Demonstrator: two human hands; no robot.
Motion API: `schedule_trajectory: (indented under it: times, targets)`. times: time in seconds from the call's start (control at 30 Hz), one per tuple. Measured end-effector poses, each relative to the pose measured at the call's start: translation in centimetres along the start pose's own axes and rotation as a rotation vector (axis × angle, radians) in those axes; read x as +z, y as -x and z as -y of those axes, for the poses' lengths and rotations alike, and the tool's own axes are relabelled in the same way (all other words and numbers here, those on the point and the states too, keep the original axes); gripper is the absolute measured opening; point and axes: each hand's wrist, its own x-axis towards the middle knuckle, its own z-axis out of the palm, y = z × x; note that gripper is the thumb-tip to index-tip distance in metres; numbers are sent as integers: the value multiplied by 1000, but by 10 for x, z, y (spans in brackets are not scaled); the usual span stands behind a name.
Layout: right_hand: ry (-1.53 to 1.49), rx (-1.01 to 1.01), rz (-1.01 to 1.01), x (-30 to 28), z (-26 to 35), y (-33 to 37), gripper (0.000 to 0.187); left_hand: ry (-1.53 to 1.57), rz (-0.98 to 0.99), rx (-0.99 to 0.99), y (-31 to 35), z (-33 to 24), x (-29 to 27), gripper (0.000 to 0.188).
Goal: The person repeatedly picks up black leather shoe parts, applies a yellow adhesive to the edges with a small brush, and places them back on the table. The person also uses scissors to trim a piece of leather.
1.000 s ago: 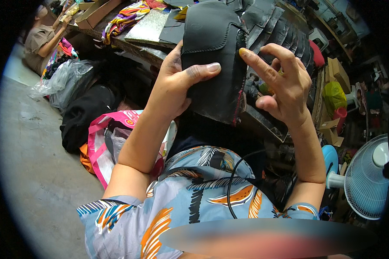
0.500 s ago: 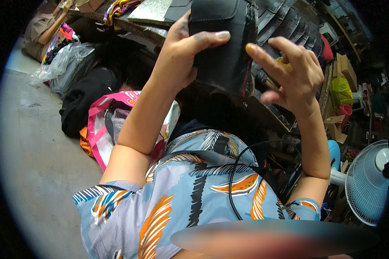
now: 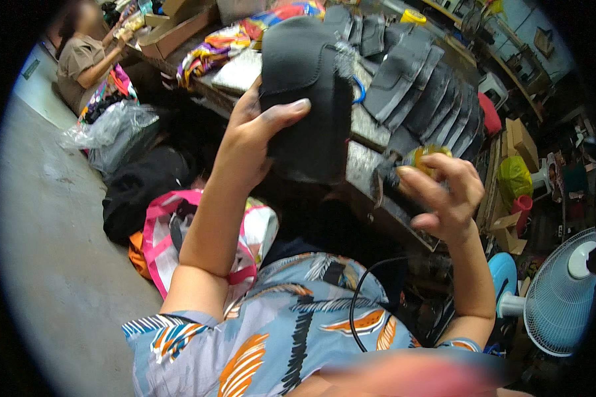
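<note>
A black case with a stitched flap, like a leather pouch (image 3: pixel 308 126), is held upright in front of me. My left hand (image 3: pixel 248 135) grips its left side, with the thumb across the front and the other fingers behind. A frayed strip shows along the case's upper right edge. To the right, my right hand (image 3: pixel 447 195) is raised, fingers bent and apart, with nothing seen between them; it is slightly blurred. Just beyond its fingertips stands a small container with yellowish contents (image 3: pixel 422 157). A row of overlapping black flapped pieces (image 3: pixel 417 92) lies on the worktable (image 3: pixel 371 169).
A blue ring-shaped handle (image 3: pixel 359 89) shows behind the case. Colourful cloth (image 3: pixel 245 40) lies on the table's far side. A pink-edged bag (image 3: pixel 159 228) stands at my left, a fan (image 3: pixel 563 291) at my right. Another person (image 3: pixel 83 59) sits at the far left.
The case has shifted left and down, showing more of the table behind it. My right hand has moved away from the case's edge, down toward the yellowish container.
</note>
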Motion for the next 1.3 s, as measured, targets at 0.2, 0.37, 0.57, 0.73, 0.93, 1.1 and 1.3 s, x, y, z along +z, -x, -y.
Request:
schedule_trajectory:
  times: [0.2,0.37,0.57,0.73,0.93,1.1,1.3]
  targets:
    - [-479,774,-251,-13,-55,88,49,-471,60,262,-22,-37,-28,68]
    - [-870,1223,-330,17,-69,146,53,-283,-20,249,-66,-46,-42,58]
    - [-912,1266,-349,46,-71,156,51,-12,213,166,-203,-15,-49,43]
    - [-841,1282,-337,46,-67,157,50,-301,273,266,-327,47,-45,62]
    - [-803,1324,-362,46,-64,153,53,-375,1,252,-407,94,-46,56]
    - [-795,1357,-357,46,-64,154,53,-1731,-169,33,-431,146,-58,62]
    - [-791,1355,-346,45,-64,153,53,-1879,-112,68,-449,161,-68,37]
